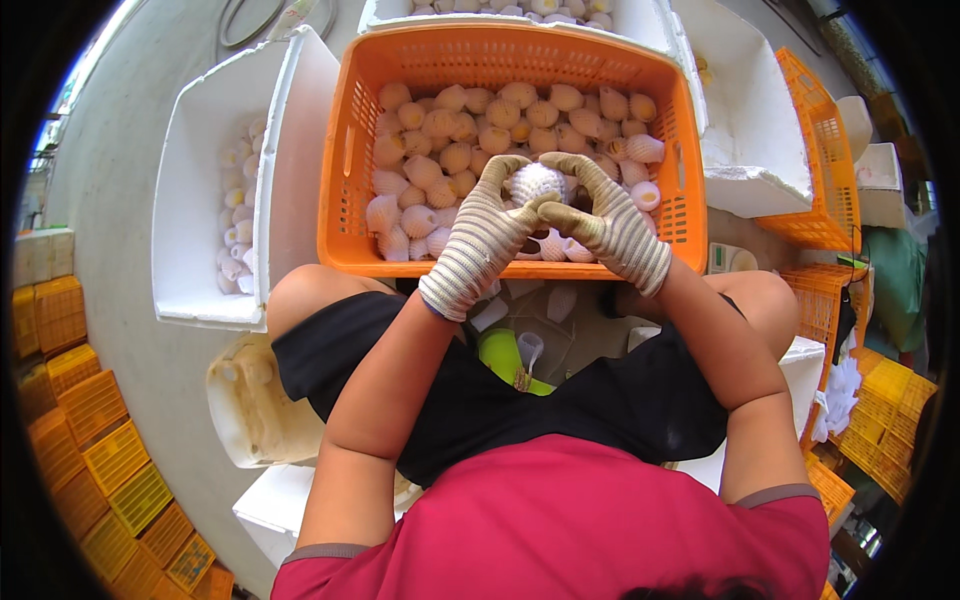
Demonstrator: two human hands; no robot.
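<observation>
Both of my hands wear striped knit gloves and meet above the near half of an orange plastic crate. Between them sits a round fruit in a white foam net sleeve. The fingers of my left hand curl round its left side, and those of my right hand close round its right side. What kind of fruit is inside the sleeve cannot be made out. Below my hands, the crate holds many pale yellowish fruits, most of them in the same kind of foam nets.
Left of the crate stands a white foam box with netted fruits inside. Another foam box with fruits is behind it, and one more at the right. A green container lies between my legs. Stacked orange crates line the far left.
</observation>
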